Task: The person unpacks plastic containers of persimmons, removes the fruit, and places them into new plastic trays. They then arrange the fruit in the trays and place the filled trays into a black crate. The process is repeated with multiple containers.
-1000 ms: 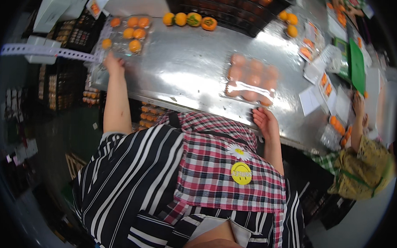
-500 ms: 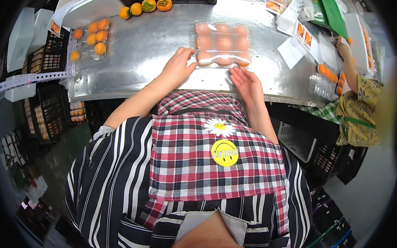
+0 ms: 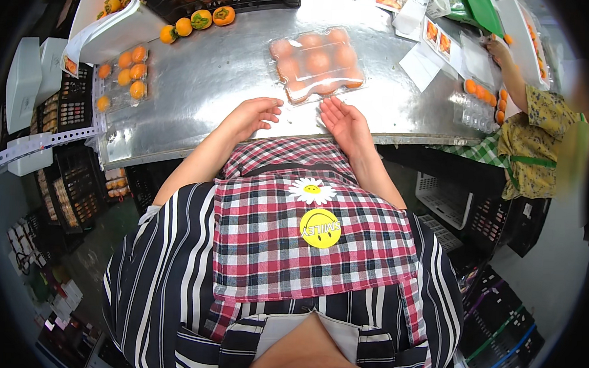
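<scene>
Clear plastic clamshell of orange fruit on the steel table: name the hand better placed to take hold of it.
Right, probably. The right hand lies just below the clear plastic clamshell of orange fruit, fingertips nearly at its near edge. The left hand rests farther left, apart from it.

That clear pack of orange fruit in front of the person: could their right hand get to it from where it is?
Probably yes. The right hand lies open on the steel table, its fingers just short of the clear pack of orange fruit. Nothing stands between them, and the left hand is off to the side.
</scene>
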Available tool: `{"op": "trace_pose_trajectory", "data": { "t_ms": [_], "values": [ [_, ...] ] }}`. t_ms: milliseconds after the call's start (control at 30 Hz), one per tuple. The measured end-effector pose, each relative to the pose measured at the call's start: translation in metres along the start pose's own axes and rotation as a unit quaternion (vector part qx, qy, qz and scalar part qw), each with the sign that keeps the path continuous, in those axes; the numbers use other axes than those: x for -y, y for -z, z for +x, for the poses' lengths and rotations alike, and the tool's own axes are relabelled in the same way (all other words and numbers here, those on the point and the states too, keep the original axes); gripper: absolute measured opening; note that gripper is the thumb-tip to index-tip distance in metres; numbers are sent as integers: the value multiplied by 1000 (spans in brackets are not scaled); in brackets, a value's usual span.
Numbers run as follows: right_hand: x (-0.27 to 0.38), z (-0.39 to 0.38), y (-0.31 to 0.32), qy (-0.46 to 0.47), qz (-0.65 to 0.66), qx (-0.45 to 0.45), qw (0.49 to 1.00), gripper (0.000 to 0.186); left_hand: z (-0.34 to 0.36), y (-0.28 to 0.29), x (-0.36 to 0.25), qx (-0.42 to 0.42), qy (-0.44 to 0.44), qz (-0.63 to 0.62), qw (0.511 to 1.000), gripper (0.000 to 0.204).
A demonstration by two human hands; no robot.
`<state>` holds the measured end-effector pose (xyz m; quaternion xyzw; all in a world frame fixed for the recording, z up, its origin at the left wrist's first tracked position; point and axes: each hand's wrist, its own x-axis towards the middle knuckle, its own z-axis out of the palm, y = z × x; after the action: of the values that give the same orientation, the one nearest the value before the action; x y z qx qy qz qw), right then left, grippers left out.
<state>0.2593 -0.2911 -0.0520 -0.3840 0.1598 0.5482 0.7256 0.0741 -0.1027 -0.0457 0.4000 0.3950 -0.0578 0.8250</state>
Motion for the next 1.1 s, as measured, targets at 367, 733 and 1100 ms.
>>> {"op": "trace_pose_trajectory", "data": {
  "t_ms": [367,733,1100],
  "values": [
    [20,9,8,14,-203,5,979,38,-6,-36,-29,123,-5,320,939,34],
    [36,16,-8,139,-387,-48,910,57,45,-17,-58,-176,-313,477,802,42],
    [55,110,-110,459,-765,169,418,41,7,-55,8,-14,-286,405,868,43]
  ]
}}
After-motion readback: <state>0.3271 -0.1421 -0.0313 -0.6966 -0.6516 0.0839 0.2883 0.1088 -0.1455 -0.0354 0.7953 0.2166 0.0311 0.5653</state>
